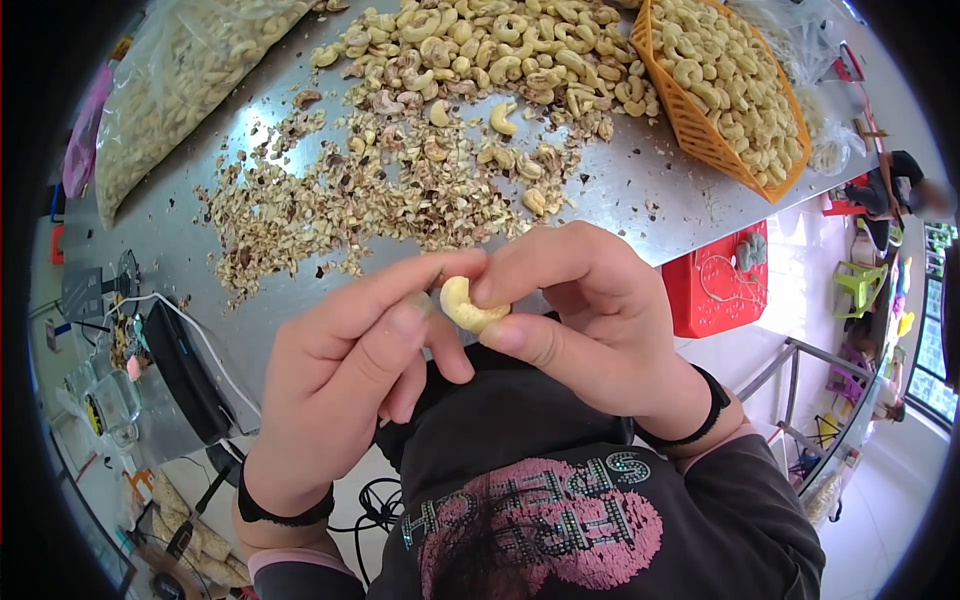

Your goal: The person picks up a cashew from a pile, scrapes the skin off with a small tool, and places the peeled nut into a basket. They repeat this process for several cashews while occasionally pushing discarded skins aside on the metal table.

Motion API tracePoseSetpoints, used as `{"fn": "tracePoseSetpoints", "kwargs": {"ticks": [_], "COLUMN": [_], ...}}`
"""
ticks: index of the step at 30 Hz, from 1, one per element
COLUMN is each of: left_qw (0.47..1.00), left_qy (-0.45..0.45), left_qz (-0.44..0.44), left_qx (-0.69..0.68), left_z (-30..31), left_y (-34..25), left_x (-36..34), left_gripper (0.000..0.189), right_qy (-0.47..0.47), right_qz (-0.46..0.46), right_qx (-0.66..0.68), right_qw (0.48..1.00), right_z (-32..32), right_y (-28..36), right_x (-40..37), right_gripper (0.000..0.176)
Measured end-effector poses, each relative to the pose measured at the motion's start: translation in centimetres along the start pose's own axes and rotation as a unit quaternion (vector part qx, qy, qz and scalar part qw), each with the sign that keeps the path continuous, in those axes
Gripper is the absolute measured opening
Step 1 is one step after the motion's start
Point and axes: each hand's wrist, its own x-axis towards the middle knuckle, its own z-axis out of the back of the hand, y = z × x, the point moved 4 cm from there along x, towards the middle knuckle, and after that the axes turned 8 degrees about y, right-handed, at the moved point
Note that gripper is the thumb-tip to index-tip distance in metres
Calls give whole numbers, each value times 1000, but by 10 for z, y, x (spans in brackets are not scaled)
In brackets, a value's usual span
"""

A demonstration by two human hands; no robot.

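Observation:
A pale curved cashew (467,306) is held up over the table's near edge, between both hands. My right hand (590,320) pinches it between thumb and forefinger. The fingertips of my left hand (370,345) are at the cashew's left side, with the thumb and forefinger bent close together. Beyond the hands, broken shell and skin bits (350,190) are spread on the metal table (620,170). A heap of whole cashews (500,45) lies behind them, with a few loose ones in front.
An orange basket (690,125) full of cashews stands at the back right, a clear bag (190,80) of cashews at the back left. A red stool (712,290) is beyond the right edge. A black case (185,370) and white cable lie left. Another person sits far right.

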Motion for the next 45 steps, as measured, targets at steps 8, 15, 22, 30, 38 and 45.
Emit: {"fn": "tracePoseSetpoints", "kwargs": {"ticks": [8, 15, 22, 30, 38, 45], "left_qw": [999, 998, 993, 994, 995, 990], "left_qy": [-32, -66, -110, -103, -92, -126], "left_qz": [-37, -10, -9, -11, -21, -27], "left_qx": [-16, -11, 41, 41, 36, 52], "left_z": [1, 4, 4, 5, 4, 13], "left_y": [3, 3, 4, 3, 3, -4], "left_x": [4, 2, 2, 3, 4, 2], "left_gripper": [26, 18, 14, 13, 12, 13], "right_qy": [-14, 14, -144, -310, -395, -465], "right_qz": [2, 12, 25, 18, 53, 91], "right_qx": [-114, -182, -156, -86, -99, -235], "right_qw": [993, 983, 977, 947, 912, 849], "right_z": [-1, -1, 45, 116, 166, 161], "right_y": [2, 0, 10, 46, 47, 59], "right_x": [-1, 1, 6, -5, -10, -12], "right_gripper": [18, 21, 18, 18, 21, 27]}}
